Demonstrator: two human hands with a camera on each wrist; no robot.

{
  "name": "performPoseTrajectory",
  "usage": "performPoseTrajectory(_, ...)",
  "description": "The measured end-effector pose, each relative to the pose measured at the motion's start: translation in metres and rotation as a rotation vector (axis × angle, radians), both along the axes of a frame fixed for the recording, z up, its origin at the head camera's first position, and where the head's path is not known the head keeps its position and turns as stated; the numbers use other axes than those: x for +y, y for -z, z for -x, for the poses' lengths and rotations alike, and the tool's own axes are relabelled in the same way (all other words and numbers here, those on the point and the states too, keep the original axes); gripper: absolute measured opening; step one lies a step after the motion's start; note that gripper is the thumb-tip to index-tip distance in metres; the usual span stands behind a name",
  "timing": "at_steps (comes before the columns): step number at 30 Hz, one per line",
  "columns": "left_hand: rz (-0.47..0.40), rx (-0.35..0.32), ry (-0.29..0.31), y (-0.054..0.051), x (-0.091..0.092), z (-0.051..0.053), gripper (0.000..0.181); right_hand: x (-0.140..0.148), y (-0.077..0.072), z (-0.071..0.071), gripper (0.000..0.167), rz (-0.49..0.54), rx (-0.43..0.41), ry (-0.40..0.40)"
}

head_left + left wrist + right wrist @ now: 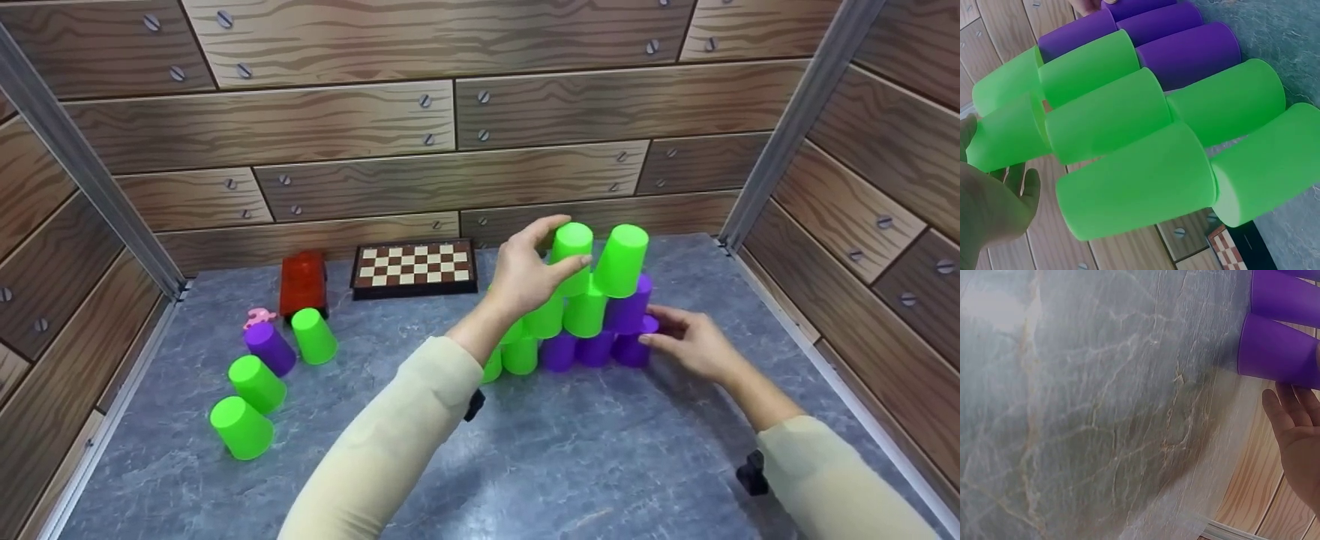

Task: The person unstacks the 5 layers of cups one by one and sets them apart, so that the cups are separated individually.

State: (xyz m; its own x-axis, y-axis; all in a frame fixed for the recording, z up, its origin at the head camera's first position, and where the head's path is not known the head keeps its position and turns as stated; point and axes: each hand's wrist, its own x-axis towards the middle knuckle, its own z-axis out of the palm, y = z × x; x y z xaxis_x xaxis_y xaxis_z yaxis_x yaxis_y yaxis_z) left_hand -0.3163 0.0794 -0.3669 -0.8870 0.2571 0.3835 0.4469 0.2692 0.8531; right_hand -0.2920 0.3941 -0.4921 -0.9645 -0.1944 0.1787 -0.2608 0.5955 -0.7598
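Upside-down plastic cups stand as a stacked wall on the right of the table. On its top row, my left hand point(521, 270) holds a green cup point(574, 241) between thumb and fingers. Another green cup point(622, 259) stands beside it, leaning slightly. Below are green cups point(585, 313) and a purple cup point(630, 309) at the right end. At the wall's lower right, my right hand point(697, 349) has its thumb and fingers on either side of the end purple cup point(1278, 349). My left forearm hides part of the wall's left end in the head view.
Apart on the left stand several cups, green point(241, 427) and one purple point(270, 349). Behind them lie a small pink piece point(259, 318) and a red box point(303, 281). A checkered board point(412, 266) lies by the back wall. Wood-patterned panels enclose the table.
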Motion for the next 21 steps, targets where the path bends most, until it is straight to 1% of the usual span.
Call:
performPoseTrajectory(3, -0.052, 0.003, -0.034, -0.003, -0.011, -0.003, 0.058, -0.001, -0.001, 0.001, 0.057, 0.0, 0.002, 0.001)
performPoseTrajectory(6, -0.108, 0.002, -0.069, -0.006, -0.026, -0.007, 0.059, 0.0, 0.0, 0.001, 0.057, 0.002, -0.002, -0.006)
performPoseTrajectory(11, -0.194, 0.006, -0.125, -0.008, -0.062, -0.013, 0.062, 0.002, 0.002, 0.001, 0.056, 0.006, 0.0, -0.012)
performPoseTrajectory(15, -0.257, 0.033, -0.15, -0.006, -0.094, -0.018, 0.061, 0.003, 0.001, 0.001, 0.058, -0.005, 0.0, -0.007)
performPoseTrajectory(18, -0.251, 0.067, -0.19, -0.002, -0.12, -0.023, 0.06, 0.002, 0.0, 0.002, 0.058, -0.013, -0.004, -0.006)
performPoseTrajectory(21, -0.224, 0.078, -0.24, 0.001, -0.147, -0.029, 0.059, 0.0, -0.001, 0.003, 0.059, -0.019, -0.008, -0.006)
